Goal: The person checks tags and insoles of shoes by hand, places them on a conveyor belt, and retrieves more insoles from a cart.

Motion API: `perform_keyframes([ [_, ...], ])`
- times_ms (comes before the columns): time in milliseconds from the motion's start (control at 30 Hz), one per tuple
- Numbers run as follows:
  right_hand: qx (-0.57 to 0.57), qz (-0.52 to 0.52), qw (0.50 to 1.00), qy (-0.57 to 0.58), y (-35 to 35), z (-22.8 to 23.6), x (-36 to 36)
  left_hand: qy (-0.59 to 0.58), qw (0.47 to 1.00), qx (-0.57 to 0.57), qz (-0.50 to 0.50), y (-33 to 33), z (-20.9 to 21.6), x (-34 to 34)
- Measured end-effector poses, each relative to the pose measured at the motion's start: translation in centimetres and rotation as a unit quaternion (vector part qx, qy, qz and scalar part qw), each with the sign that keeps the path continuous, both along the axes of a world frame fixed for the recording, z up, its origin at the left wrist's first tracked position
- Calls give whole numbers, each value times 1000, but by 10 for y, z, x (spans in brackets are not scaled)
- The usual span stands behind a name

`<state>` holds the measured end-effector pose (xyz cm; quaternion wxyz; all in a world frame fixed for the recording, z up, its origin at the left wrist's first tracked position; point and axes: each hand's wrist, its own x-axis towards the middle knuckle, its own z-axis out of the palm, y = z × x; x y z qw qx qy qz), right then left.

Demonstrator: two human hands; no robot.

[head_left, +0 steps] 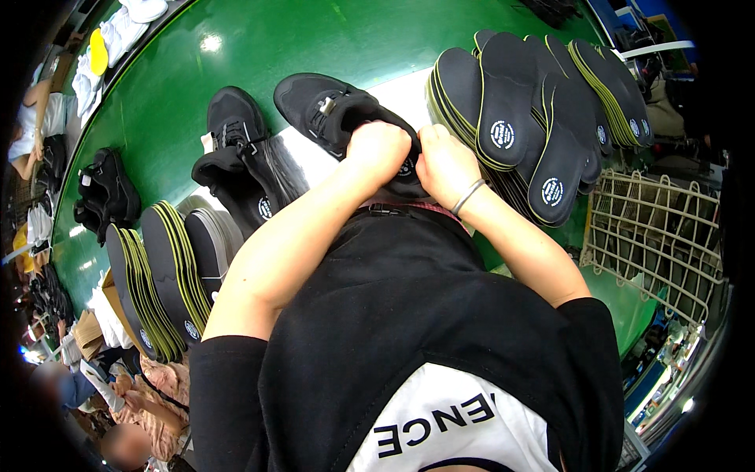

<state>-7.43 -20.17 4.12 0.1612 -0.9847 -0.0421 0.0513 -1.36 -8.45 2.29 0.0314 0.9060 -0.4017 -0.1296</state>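
Note:
In front of my body a black lace-up shoe (308, 98) lies tilted, its toe pointing to the far left and its heel toward me. Curled closed at the shoe's opening is my left hand (379, 151); its fingertips are hidden. My right hand (450, 167) is closed on the rim at the heel side, thumb against the edge. Between the hands shows the printed heel of a black insole (406, 168) inside the shoe. A second black shoe (234, 118) rests to the left, a printed insole heel visible in its opening.
Stacked black insoles with yellow-green edges (503, 102) cover the right side of the green table (377, 35). More insole stacks (167, 267) stand at the left, near another pair of black shoes (108, 189). A wire basket (653, 228) hangs at the right. People sit at the far left.

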Motion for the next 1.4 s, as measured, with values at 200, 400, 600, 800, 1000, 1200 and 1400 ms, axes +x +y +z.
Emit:
perform_keyframes([
  [200,10,-36,999,25,2,1,0,-87,994,-64,-4,9,-14,-7],
  [400,25,-14,1000,6,-6,-6,5,-47,998,-35,-2,3,-6,3],
  [600,27,-15,999,33,-7,1,6,9,976,-203,-79,25,23,-7],
  [800,-12,215,976,-25,-4,29,3,-147,882,-406,189,69,41,-16],
  [1000,-154,330,854,372,13,38,30,-18,882,-411,229,67,14,-20],
  [1200,-230,345,779,470,30,22,46,5,886,-397,241,69,14,-18],
  [1400,-220,357,807,416,23,21,43,10,878,-408,251,66,14,-14],
])
